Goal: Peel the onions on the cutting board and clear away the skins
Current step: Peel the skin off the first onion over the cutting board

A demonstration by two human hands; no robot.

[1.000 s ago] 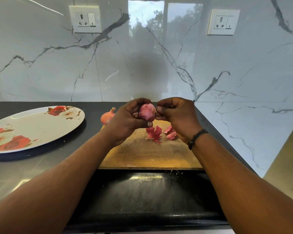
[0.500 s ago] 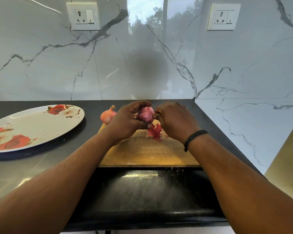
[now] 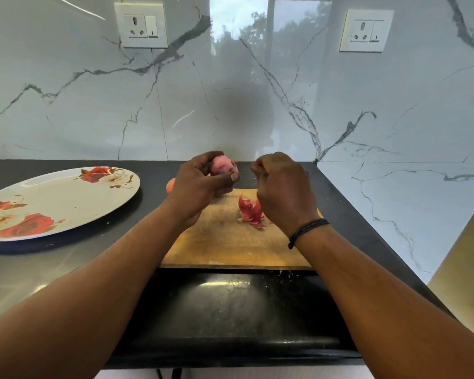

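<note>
Midframe, the left hand (image 3: 200, 184) gripped the half-peeled onion (image 3: 222, 166); the right hand (image 3: 281, 187) was curled, contents unclear. Best to pull strips toward the skins (image 3: 251, 212) on the cutting board (image 3: 230, 247).

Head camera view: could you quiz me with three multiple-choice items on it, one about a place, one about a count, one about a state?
1. Where do the loose onion skins lie?
A. on the cutting board
B. on the floral plate
C. on the bare counter

2. How many wall sockets show?
A. one
B. two
C. four

3. What is the left hand doing?
A. resting flat
B. holding a knife
C. gripping the pink onion

Answers: A, the red skins sit on the wooden board; B, one socket left, one socket right; C, its fingers curl round the onion.
</note>
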